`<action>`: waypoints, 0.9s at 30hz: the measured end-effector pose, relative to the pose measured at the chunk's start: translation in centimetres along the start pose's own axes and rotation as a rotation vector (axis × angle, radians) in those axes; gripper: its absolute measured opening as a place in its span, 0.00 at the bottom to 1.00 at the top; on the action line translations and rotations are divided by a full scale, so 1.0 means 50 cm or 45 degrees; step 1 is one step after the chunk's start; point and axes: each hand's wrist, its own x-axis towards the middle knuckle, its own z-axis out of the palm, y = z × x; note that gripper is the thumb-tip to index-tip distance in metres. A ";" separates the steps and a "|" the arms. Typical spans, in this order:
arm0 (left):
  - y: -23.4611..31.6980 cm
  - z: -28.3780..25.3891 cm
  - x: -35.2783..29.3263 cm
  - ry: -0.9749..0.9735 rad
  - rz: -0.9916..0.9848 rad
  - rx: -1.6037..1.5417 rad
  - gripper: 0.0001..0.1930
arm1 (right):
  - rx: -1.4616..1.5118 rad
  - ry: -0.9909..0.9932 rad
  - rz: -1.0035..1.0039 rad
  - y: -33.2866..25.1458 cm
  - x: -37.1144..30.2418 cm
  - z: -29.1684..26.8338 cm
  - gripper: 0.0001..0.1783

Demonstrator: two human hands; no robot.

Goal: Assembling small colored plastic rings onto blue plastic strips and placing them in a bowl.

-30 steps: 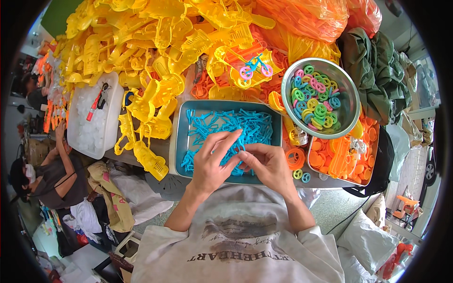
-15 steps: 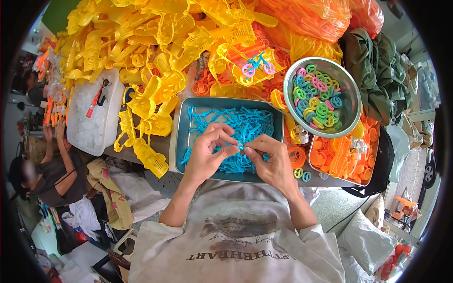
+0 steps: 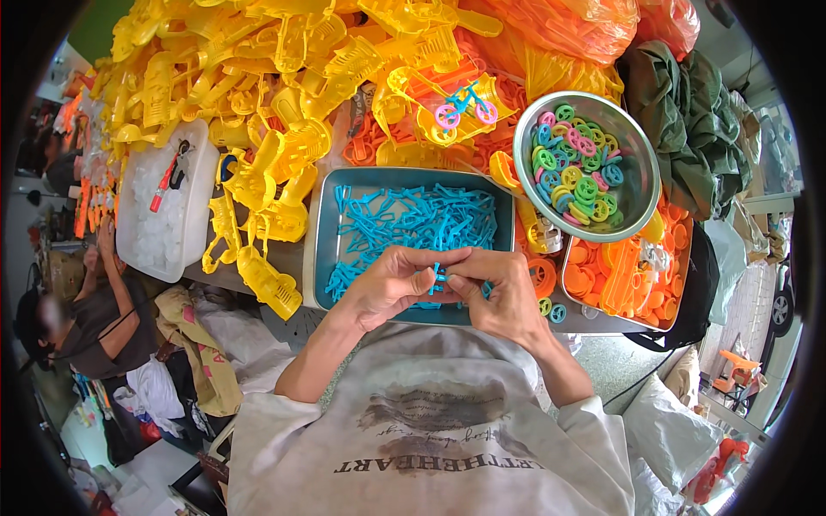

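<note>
Our left hand (image 3: 385,285) and right hand (image 3: 502,295) pinch what seems one blue part (image 3: 438,277) over one tray (image 3: 329,247); to its right we count two loose wheels (image 3: 557,313), one bowl (image 3: 642,163)

Left hand (image 3: 387,288) and right hand (image 3: 501,297) had this blue part (image 3: 436,278) pinched over the tray (image 3: 326,241), wheel bowl (image 3: 638,182) sat off to the right.
</note>
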 end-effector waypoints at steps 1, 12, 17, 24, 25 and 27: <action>-0.002 0.000 0.000 -0.016 -0.012 -0.027 0.29 | 0.016 0.022 -0.036 0.005 -0.001 0.001 0.06; -0.022 -0.014 0.001 0.003 -0.078 -0.131 0.34 | 0.074 -0.010 0.001 0.014 0.003 0.007 0.06; -0.033 -0.033 0.009 -0.037 -0.128 -0.209 0.37 | 0.088 -0.058 0.054 0.022 0.005 0.004 0.04; -0.011 -0.015 0.014 0.006 -0.165 -0.138 0.39 | 0.119 -0.074 0.178 0.018 0.003 -0.001 0.05; -0.008 -0.015 0.011 0.016 -0.168 -0.121 0.39 | 0.142 -0.134 0.239 0.008 0.006 -0.005 0.06; 0.005 -0.015 0.007 0.014 -0.171 -0.097 0.39 | 0.321 -0.173 0.337 -0.003 0.017 -0.008 0.08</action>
